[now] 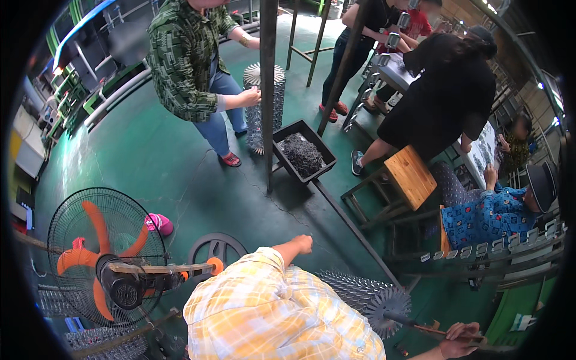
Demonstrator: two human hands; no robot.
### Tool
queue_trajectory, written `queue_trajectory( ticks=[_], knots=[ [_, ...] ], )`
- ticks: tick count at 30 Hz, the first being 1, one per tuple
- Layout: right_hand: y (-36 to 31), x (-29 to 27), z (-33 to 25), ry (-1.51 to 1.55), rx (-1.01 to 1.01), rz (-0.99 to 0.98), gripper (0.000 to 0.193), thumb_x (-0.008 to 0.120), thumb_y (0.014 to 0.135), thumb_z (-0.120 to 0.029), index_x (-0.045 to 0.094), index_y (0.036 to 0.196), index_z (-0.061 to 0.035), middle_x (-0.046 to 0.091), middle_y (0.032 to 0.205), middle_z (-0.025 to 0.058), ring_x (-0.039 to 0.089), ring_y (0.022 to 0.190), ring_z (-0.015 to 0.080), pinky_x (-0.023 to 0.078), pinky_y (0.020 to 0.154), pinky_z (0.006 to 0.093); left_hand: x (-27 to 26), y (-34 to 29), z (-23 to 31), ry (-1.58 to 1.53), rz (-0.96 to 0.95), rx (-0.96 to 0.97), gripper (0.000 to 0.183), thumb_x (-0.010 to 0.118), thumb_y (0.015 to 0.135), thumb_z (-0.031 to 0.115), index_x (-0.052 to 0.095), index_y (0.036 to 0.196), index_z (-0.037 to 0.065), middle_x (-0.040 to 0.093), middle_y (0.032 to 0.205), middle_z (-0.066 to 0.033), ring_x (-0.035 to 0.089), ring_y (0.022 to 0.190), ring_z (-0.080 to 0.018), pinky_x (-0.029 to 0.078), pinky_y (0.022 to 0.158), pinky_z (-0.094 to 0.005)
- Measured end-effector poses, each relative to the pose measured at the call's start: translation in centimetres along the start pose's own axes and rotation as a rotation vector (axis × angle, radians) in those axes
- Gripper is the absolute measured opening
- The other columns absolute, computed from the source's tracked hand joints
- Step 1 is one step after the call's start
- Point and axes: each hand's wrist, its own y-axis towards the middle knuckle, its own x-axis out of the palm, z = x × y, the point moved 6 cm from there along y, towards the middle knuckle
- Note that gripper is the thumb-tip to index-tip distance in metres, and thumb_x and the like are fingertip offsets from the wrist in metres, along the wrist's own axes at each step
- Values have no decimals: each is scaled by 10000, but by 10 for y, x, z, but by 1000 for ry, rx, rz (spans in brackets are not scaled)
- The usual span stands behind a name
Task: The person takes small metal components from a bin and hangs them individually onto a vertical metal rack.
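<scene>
My left hand reaches out from a yellow plaid sleeve over the green floor. Its fingers are curled closed, and anything inside them is hidden. At the lower right my right hand closes around the end of a dark rod. That rod sticks out from the middle of a spiked metal roller, made of toothed discs stacked side by side. The roller lies beside my body, partly covered by my shirt. Beyond my left hand sits a black tray heaped with small dark pieces.
A standing fan with orange blades is close on the left, near a black wheel. A co-worker in green touches an upright spiked roller. A post, a long bar and a wooden stool stand ahead; several people work at right.
</scene>
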Motion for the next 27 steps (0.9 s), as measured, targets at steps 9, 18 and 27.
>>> queue_trajectory(
  ticks=[9,18,27],
  knots=[
    [-6,-8,-1,-54,82,-31,553,337,821,-551,473,1128,-112,526,1048,148,525,623,266,406,530,370,50,-20,-62,-29,-65,-101,230,592,695,191,627,903,100,600,979,-115,562,922,-287,458,771,-375],
    [-21,-22,-6,-261,-9,392,595,410,807,-549,428,987,17,406,481,45,401,405,127,318,391,214,25,-39,-95,-83,69,-165,200,606,664,184,655,854,146,624,909,-83,584,879,-238,464,756,-348],
    [-27,-15,-10,-304,0,470,628,391,774,-615,396,904,0,396,451,43,369,356,129,309,339,222,41,-34,-69,9,-2,-37,197,635,645,214,670,824,141,636,869,-84,598,832,-247,463,772,-340]
  ],
)
